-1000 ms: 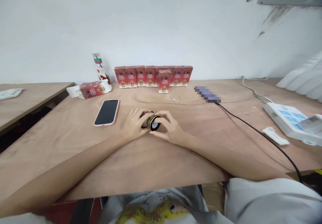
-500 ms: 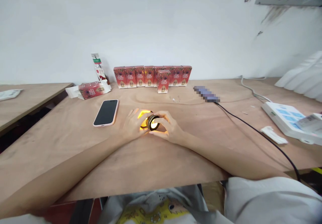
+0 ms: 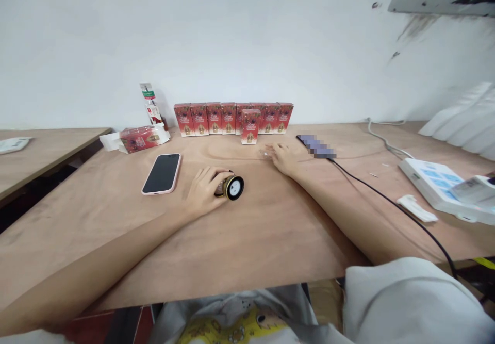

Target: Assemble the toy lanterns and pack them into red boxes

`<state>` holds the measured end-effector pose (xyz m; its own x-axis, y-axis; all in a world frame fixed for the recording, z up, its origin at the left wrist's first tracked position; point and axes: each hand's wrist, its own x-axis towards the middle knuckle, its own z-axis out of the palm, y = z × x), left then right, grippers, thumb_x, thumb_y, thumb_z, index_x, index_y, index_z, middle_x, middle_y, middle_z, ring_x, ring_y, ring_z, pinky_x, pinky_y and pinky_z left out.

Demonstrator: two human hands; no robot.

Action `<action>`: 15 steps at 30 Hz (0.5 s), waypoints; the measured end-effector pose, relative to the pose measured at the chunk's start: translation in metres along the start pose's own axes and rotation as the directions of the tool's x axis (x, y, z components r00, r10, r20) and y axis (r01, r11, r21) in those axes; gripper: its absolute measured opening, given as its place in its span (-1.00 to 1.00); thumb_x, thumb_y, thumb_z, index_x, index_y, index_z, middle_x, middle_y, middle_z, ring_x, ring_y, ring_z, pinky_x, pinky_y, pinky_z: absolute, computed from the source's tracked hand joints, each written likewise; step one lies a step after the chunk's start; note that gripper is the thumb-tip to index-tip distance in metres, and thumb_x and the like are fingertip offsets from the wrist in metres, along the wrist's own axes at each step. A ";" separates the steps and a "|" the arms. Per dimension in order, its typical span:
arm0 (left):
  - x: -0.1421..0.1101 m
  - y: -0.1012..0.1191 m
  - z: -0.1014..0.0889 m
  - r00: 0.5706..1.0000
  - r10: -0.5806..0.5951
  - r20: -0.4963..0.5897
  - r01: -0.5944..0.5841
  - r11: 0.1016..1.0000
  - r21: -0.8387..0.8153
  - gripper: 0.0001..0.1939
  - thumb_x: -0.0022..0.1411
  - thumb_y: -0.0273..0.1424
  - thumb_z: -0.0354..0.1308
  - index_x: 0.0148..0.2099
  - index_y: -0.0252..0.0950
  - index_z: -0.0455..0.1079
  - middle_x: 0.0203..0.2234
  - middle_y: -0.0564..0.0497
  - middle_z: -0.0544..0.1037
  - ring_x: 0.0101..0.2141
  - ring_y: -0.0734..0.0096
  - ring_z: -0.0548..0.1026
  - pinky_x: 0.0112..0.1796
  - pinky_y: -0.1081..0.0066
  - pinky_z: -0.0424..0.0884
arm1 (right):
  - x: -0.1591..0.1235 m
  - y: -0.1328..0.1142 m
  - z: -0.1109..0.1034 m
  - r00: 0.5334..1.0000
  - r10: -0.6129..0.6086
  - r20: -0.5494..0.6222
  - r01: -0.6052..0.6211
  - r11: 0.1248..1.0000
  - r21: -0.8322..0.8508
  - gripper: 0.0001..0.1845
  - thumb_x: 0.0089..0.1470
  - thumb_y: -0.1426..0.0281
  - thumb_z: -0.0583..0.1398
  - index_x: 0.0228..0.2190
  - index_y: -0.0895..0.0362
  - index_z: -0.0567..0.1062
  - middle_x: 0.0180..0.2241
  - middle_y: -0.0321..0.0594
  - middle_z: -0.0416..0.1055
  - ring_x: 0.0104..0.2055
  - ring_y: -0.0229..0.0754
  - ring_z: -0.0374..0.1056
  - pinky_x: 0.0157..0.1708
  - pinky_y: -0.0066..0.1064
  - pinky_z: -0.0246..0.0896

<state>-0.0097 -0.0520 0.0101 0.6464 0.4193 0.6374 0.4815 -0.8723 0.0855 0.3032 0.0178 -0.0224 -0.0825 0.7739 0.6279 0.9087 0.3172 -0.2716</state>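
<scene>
A small lantern lamp (image 3: 233, 187) with a dark, gold-edged body lies on its side on the wooden table. Its round white base, ringed in black, faces me, and no glow comes from it. My left hand (image 3: 205, 186) is closed around the lamp's body from the left and hides much of it. Farther back and to the right, my right hand (image 3: 283, 157) reaches over the tabletop with fingers apart. Its fingertips are at a small clear piece (image 3: 266, 154) with thin wire-like parts, too small to make out fully.
Several red printed boxes (image 3: 199, 119) stand along the wall, with one box (image 3: 250, 126) in front. An opened red box (image 3: 141, 138) lies left, near a phone (image 3: 161, 174). A blurred purple device (image 3: 316, 146) trails a black cable (image 3: 381, 194). A white power strip (image 3: 435, 184) sits right.
The lamp's yellow glow has gone out. My right hand has left the lamp and moved back and right to the small clear piece. My left hand still holds the lamp in place.
</scene>
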 end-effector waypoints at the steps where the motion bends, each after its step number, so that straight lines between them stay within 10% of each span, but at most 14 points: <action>1: 0.000 0.000 0.000 1.000 -0.004 -0.001 0.004 1.000 -0.003 -0.65 0.14 -0.37 0.14 0.00 -0.25 0.31 -0.11 -0.13 0.48 -0.09 0.18 0.43 -0.12 0.22 0.33 | 0.000 0.001 0.002 1.000 -0.007 0.017 0.007 1.000 0.004 -0.66 0.02 0.56 0.05 -0.14 0.21 0.43 -0.13 0.03 0.47 -0.05 0.04 0.33 -0.02 -0.05 0.21; 15: 0.000 0.000 0.000 1.000 -0.004 0.009 0.004 1.000 -0.003 -0.67 0.15 -0.36 0.13 -0.01 -0.24 0.31 -0.10 -0.12 0.48 -0.10 0.18 0.44 -0.13 0.22 0.33 | -0.003 0.000 0.004 0.998 0.008 -0.067 -0.005 0.999 0.038 -0.72 0.02 0.52 0.05 -0.20 0.17 0.42 -0.33 -0.07 0.51 -0.18 0.01 0.39 -0.15 -0.07 0.29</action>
<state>-0.0092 -0.0521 0.0103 0.6502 0.4248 0.6299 0.4819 -0.8716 0.0902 0.3019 0.0181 -0.0269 -0.0481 0.7380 0.6731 0.8928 0.3340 -0.3023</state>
